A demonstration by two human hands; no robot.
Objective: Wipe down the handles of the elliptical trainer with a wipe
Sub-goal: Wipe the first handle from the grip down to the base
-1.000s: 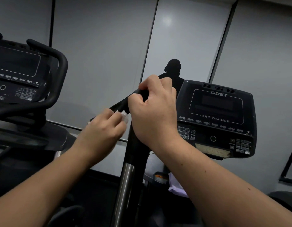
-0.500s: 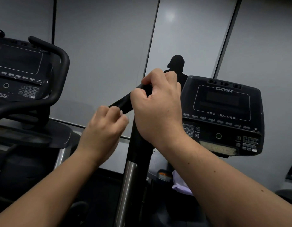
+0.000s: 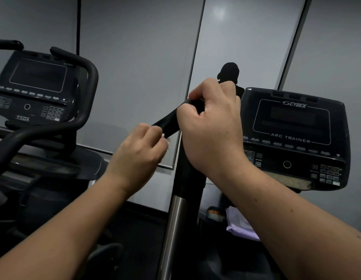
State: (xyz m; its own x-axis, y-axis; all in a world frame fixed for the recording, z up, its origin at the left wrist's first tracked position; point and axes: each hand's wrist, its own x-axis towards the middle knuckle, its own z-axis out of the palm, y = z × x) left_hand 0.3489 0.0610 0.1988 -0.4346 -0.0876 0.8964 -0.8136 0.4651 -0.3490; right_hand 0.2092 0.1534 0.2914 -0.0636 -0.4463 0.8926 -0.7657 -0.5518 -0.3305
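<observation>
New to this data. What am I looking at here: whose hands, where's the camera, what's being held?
One camera, worn on a person's head, looks forward and down at their own bare hands in a gym. The right hand grips the black handle of a Cybex Arc Trainer; its console sits to the right. The left hand is closed on a small white wipe, mostly hidden, pressed against the handle's lower end. A second machine stands to the left. A pale packet lies lower down.
</observation>
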